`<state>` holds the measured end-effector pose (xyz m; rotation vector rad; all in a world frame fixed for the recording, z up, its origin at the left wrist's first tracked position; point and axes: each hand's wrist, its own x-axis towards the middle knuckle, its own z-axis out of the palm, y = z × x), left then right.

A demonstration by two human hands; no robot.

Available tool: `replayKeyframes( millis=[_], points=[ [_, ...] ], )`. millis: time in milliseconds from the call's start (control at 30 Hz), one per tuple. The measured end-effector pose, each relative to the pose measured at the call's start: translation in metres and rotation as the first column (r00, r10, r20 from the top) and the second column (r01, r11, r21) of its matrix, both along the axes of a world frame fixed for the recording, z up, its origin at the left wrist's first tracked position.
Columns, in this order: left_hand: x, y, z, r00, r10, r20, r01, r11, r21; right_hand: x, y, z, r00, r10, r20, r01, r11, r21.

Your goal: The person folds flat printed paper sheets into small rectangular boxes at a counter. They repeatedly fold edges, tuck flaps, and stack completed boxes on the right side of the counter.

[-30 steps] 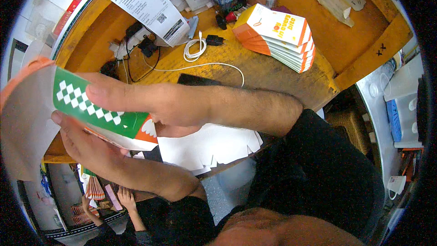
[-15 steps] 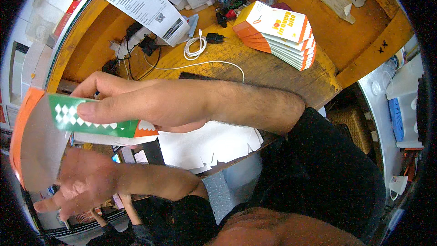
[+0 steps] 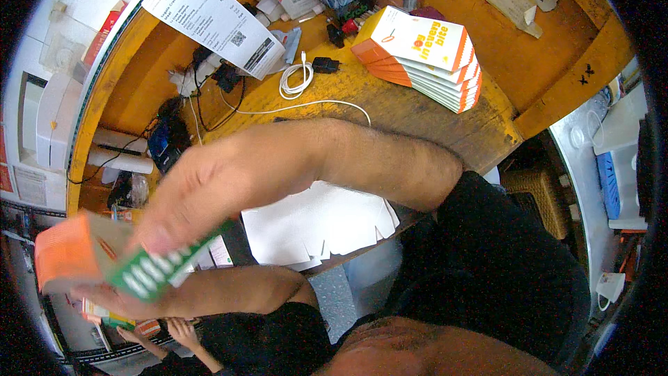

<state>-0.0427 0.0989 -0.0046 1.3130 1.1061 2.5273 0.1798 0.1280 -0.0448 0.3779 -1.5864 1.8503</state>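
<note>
My right hand [image 3: 191, 191] reaches in from the right and is closed on an orange, green and white carton [image 3: 69, 251], its thumb pressed to the green checkered side. The carton is tilted and bent into a partly three-dimensional shape, smeared by motion. My left hand [image 3: 129, 303] is low and close beneath the carton. Its fingers are mostly hidden behind the carton and blurred, so their grip does not show. Beneath my right forearm lie white sheets with notched edges [image 3: 320, 226].
A fanned stack of orange and white cartons [image 3: 431, 49] stands on the yellow wooden desk. Around it are a white cable [image 3: 299, 83], a black charger [image 3: 325, 65] and a printed paper [image 3: 212, 21]. Another person's hands [image 3: 182, 334] show at the lower left.
The carton has swung down and turned, with its green side now slanting. My right hand has moved downward with it. My left hand, apart and spread earlier, is now up against the carton's underside.
</note>
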Motion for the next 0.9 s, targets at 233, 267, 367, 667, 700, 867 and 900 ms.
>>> replayKeyframes(
  millis=[233,267,367,667,700,867,900],
  points=[
    [-0.007,0.006,-0.018,0.980,-0.200,-0.002,0.192,0.942,-0.274,-0.002,-0.009,0.000,0.972,0.229,0.051,-0.232,0.971,0.054],
    [-0.008,0.009,-0.021,0.971,-0.240,0.004,0.229,0.923,-0.308,-0.002,-0.009,0.000,0.978,0.207,0.026,-0.208,0.977,0.037],
    [-0.021,0.011,-0.011,0.950,-0.308,-0.039,0.282,0.909,-0.307,0.004,-0.015,0.014,0.994,0.108,0.020,-0.103,0.980,-0.170],
    [0.013,-0.021,0.015,0.988,-0.098,-0.123,0.112,0.987,0.115,0.089,-0.036,-0.018,0.956,-0.189,-0.225,-0.018,0.727,-0.686],
    [0.010,-0.026,0.015,0.989,-0.101,-0.110,0.114,0.987,0.117,0.103,-0.053,-0.008,0.870,-0.492,-0.038,0.363,0.690,-0.627],
    [0.004,-0.033,0.015,0.983,-0.162,-0.090,0.176,0.969,0.172,0.217,-0.043,-0.040,-0.301,-0.903,-0.307,0.735,-0.425,0.529],
    [0.003,-0.033,0.016,0.979,-0.186,-0.079,0.197,0.965,0.174,0.243,-0.039,-0.050,-0.387,-0.756,-0.528,0.355,-0.650,0.672]
  ],
)
